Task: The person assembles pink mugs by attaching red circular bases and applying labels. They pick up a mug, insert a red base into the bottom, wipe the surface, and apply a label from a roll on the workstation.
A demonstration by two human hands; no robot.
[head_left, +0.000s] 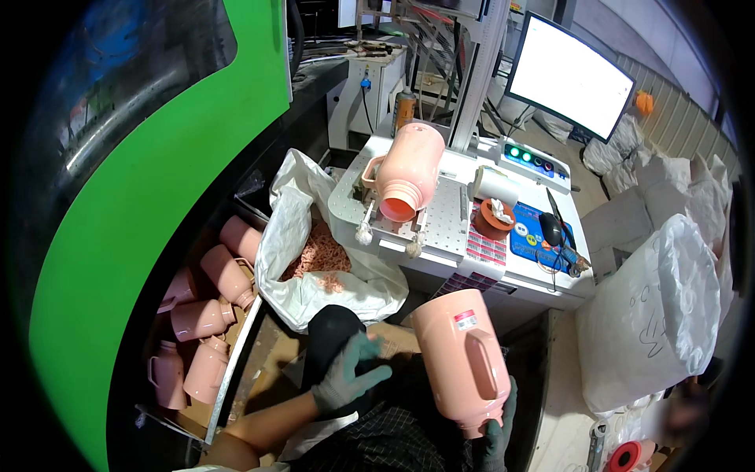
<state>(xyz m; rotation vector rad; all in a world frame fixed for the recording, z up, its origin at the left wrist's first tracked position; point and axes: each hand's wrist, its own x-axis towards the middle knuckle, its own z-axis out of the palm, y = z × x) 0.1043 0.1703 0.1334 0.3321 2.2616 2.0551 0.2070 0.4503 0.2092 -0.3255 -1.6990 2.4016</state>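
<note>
A pink plastic thermos jug body (pixel 456 358) is tilted neck-down over my lap. It has a side handle and a small red-and-white sticker. My right hand (pixel 500 429), in a grey-green glove, is closed around its neck end; part of the hand is hidden behind the jug. My left hand (pixel 354 374), gloved alike, hovers over my knee with fingers apart and nothing in it. On the perforated metal plate (pixel 446 236) of the workbench lies another pink jug body (pixel 414 165), its open mouth toward me.
Several pink jug bodies (pixel 206 318) lie in a bin at left, beside a green machine panel (pixel 173 149). A white sack (pixel 295 204) holds pink scraps (pixel 318 256). The bench carries a tape roll (pixel 494 220), mouse (pixel 550 229) and monitor (pixel 570 75). A large white sack (pixel 641 322) stands right.
</note>
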